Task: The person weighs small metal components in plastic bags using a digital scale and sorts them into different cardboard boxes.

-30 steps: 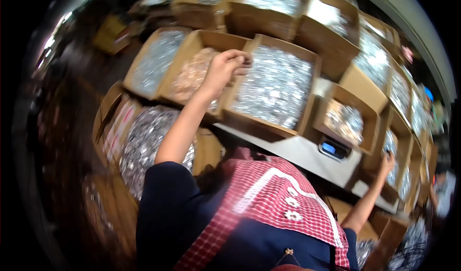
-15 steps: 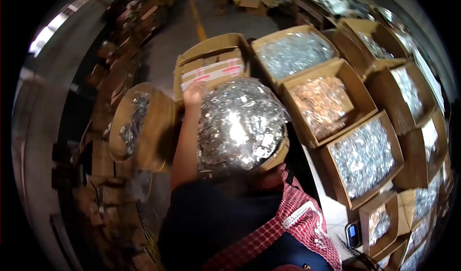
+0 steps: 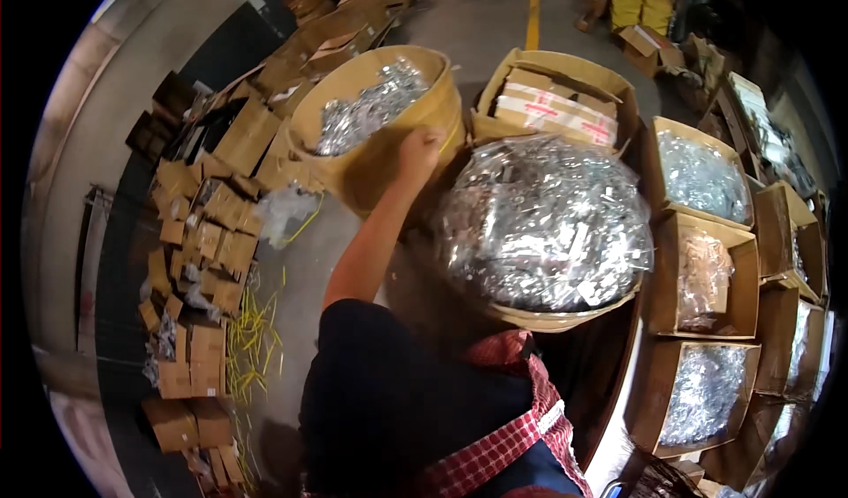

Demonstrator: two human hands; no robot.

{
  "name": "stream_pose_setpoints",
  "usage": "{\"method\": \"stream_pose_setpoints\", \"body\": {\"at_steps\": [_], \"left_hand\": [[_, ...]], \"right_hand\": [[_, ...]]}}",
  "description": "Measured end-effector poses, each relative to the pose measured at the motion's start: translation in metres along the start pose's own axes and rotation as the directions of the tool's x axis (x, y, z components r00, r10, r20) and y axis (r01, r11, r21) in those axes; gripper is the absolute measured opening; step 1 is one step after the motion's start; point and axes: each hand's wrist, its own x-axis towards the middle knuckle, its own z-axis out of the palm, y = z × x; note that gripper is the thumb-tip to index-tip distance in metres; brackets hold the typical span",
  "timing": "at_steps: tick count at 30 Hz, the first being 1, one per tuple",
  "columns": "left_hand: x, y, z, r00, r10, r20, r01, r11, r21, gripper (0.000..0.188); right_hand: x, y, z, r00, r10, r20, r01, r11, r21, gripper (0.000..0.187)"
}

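My left hand is curled closed, knuckles up, in front of the wall of a tall round tan tub. Whether it touches the tub or holds anything, I cannot make out. Inside the tub lies a heap of small shiny silver pieces. To the right of my hand, a large clear plastic bag bulges with silver pieces above the rim of another round container. Behind the bag, an open carton holds a taped box. My right hand is out of sight.
Open cartons of bagged silver pieces and coppery pieces line the right side. Flattened and broken cardboard is piled along the left wall. Yellow strapping and clear plastic lie on the floor.
The view has swung left, so the tub and bag now sit farther right. My left hand has gone from beside the taped box and bag to the tub's side.
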Motion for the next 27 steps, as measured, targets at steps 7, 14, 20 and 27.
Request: {"method": "stream_pose_setpoints", "body": {"at_steps": [7,14,20,27], "left_hand": [[0.022,-0.042,-0.152,0.976,0.159,-0.147,-0.109,0.947,0.303,0.026],[0.113,-0.078,-0.209,0.998,-0.056,-0.007,0.048,0.783,0.620,0.049],[0.210,-0.196,-0.268,0.869,-0.478,0.125,0.147,0.492,0.858,0.047],[0.236,-0.243,-0.248,0.756,-0.559,0.341,0.049,0.568,0.822,0.070]], "right_hand": [[-0.047,-0.019,0.044,0.966,0.105,0.235,-0.132,0.986,0.102,0.026],[-0.113,-0.020,0.060,0.921,0.294,0.254,-0.312,0.950,0.032,0.025],[-0.154,-0.021,0.085,0.840,0.494,0.226,-0.495,0.867,-0.057,0.024],[-0.201,-0.038,0.088,0.757,0.640,0.134,-0.629,0.768,-0.116,0.024]]}}
